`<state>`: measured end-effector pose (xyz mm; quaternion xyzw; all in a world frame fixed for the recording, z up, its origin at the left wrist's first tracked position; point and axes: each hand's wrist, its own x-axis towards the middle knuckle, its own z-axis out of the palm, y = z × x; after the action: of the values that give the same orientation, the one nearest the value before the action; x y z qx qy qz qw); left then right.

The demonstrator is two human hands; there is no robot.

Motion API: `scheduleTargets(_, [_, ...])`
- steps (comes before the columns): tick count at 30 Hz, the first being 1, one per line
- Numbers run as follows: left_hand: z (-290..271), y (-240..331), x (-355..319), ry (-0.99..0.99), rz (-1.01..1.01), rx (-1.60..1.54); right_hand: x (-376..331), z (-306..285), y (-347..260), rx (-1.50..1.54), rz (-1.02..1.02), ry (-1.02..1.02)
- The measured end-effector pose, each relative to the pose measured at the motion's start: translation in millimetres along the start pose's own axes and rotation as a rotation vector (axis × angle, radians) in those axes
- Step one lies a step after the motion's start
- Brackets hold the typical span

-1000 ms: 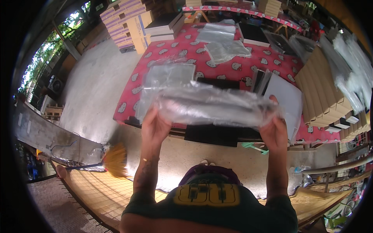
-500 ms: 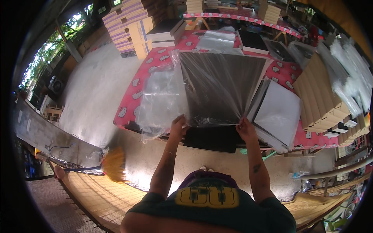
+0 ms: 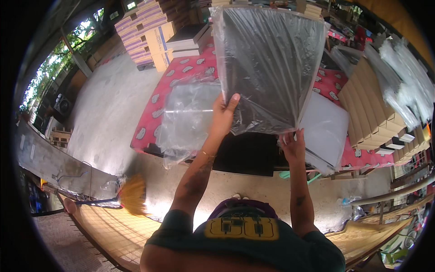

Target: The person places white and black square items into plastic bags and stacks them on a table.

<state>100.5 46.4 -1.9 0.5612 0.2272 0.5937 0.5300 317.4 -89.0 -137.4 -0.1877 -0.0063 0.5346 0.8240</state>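
Observation:
A flat black panel (image 3: 272, 68) in a clear plastic bag is raised and tilted above the table (image 3: 152, 120). My left hand (image 3: 223, 115) is closed on its left edge near the lower corner, thumb on top. By the bag's lower right corner is my right hand (image 3: 293, 146), its fingers apart and close to the plastic edge. Left of the panel lies a pile of clear plastic bags (image 3: 188, 115). A white sheet (image 3: 324, 129) on a stack lies to the right. Below the panel, a black surface (image 3: 249, 154) shows at the table's near edge.
Folded brown cardboard (image 3: 369, 106) stands at the right, beside bundled clear plastic (image 3: 403, 81). Stacked boxes (image 3: 152, 38) rise at the far left, near black-and-white panels (image 3: 188, 41). A straw broom (image 3: 132, 196) rests on the lower left.
The bagged panel has been lifted up and away from me. My left hand has shifted onto its left edge. My right hand has let go of the gathered plastic and opened.

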Motion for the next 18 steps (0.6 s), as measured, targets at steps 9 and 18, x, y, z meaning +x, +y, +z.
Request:
scheduleTargets(9, [70.7,-67.3,-57.0,-0.339,-0.483,-0.171,15.8,28.5,-56.5,0.145,-0.469,-0.065])
scheduleTargets(18, [-78.1,-78.0,-93.0,-0.284,0.107,1.064,21.8,-95.9,-171.2,-0.064,-0.937,0.351])
